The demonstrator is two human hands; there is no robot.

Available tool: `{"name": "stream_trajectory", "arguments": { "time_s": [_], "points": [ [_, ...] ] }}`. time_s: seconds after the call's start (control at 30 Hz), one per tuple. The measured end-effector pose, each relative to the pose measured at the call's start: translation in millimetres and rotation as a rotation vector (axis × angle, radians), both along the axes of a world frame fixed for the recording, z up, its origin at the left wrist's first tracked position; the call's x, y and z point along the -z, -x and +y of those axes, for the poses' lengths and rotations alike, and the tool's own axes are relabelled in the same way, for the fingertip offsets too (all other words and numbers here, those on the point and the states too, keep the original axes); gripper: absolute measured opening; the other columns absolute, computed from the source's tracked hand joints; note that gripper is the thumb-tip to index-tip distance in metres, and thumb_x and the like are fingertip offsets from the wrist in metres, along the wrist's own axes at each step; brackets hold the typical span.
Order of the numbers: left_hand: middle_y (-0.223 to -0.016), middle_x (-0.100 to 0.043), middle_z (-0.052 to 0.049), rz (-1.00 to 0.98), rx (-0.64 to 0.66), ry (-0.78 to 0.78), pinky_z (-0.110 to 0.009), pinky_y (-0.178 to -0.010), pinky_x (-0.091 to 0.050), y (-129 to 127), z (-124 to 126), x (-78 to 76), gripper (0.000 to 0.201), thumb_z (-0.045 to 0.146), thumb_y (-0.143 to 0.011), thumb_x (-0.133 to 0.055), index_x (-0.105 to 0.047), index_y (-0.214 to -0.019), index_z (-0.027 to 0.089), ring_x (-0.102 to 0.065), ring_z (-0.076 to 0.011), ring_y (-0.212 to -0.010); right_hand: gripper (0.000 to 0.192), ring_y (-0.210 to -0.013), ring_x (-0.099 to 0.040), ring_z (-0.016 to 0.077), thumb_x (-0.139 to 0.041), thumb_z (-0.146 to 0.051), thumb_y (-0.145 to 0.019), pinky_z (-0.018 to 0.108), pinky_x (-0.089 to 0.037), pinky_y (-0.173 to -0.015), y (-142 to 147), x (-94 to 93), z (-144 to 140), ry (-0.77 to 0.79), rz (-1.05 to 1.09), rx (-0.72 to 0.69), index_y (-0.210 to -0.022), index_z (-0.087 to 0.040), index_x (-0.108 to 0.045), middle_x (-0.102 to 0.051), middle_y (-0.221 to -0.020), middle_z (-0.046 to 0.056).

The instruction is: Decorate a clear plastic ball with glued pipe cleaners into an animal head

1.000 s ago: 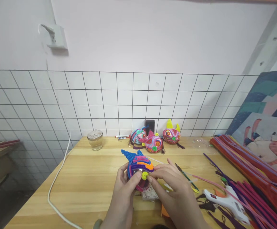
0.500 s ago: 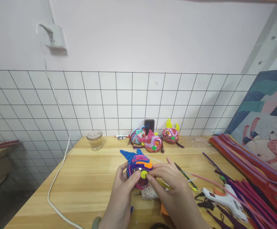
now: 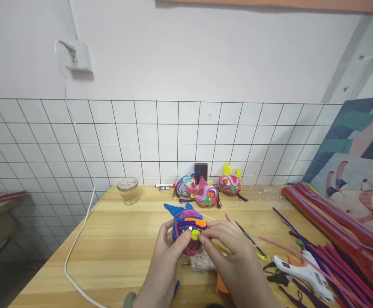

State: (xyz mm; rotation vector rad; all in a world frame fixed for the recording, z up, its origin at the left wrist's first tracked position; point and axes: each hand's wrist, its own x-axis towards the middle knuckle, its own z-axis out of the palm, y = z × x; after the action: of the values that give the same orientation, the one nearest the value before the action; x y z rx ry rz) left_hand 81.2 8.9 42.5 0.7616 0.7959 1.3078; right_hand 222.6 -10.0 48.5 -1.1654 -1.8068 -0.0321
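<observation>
My left hand (image 3: 168, 250) is wrapped round a rounded craft ornament (image 3: 190, 216) covered with blue, purple, pink and orange pipe cleaners, two blue points standing up on its top. Part of its glossy, see-through side shows bare. At that side, a small yellow pipe-cleaner coil (image 3: 195, 234) sits between my left thumb and the fingertips of my right hand (image 3: 229, 246). My right thumb and index finger pinch the coil at its right edge, while the other fingers stay loosely raised. Whether the coil touches the ornament's surface I cannot tell.
Finished-looking ornaments (image 3: 206, 194) stand near the tiled wall. A glass cup (image 3: 128, 191) is at the back left. To the right lie a white glue gun (image 3: 303, 273), a cutter knife (image 3: 252, 241) and bundles of pipe cleaners (image 3: 337, 214). A white cable (image 3: 73, 252) crosses the table's left side.
The view has tilted up slightly, so the scene sits a little lower. My hands keep the same hold; the yellow coil appears turned slightly.
</observation>
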Motion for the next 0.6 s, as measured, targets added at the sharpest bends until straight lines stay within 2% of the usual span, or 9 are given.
{"name": "stream_trajectory", "arguments": {
  "time_s": [0.1, 0.3, 0.6],
  "points": [
    [-0.104, -0.071, -0.010, 0.003, 0.028, -0.015, -0.034, -0.081, -0.049, 1.1, 1.2, 1.2, 0.043, 0.028, -0.069, -0.077, -0.054, -0.104, 0.018, -0.065, -0.0214, -0.091, 0.010, -0.081, -0.067, 0.0191, -0.059, -0.017, -0.086, 0.055, -0.022, -0.110, -0.4, -0.5, -0.3, -0.019, -0.018, 0.010, -0.081, -0.026, -0.063, -0.070, -0.081, 0.000],
    [-0.098, -0.073, -0.009, -0.001, 0.005, -0.005, -0.034, -0.080, -0.050, 0.8, 2.7, 2.5, 0.046, 0.026, -0.064, -0.081, -0.056, -0.101, 0.018, -0.067, -0.0224, -0.088, 0.011, -0.076, -0.068, 0.0181, -0.060, -0.017, -0.084, 0.051, -0.034, -0.106, 0.5, -1.1, 0.8, -0.057, -0.041, 0.040, -0.077, -0.025, -0.063, -0.071, -0.077, -0.001],
    [-0.095, -0.074, -0.011, -0.032, -0.065, 0.059, -0.035, -0.077, -0.052, -3.0, 5.2, 8.8, 0.055, 0.030, -0.052, -0.086, -0.059, -0.098, 0.017, -0.068, -0.0252, -0.086, 0.010, -0.076, -0.066, 0.0185, -0.059, -0.019, -0.087, 0.056, -0.023, -0.110, 0.5, 0.9, 1.6, -0.031, -0.021, 0.013, -0.080, -0.025, -0.062, -0.070, -0.078, 0.001]
  ]
}}
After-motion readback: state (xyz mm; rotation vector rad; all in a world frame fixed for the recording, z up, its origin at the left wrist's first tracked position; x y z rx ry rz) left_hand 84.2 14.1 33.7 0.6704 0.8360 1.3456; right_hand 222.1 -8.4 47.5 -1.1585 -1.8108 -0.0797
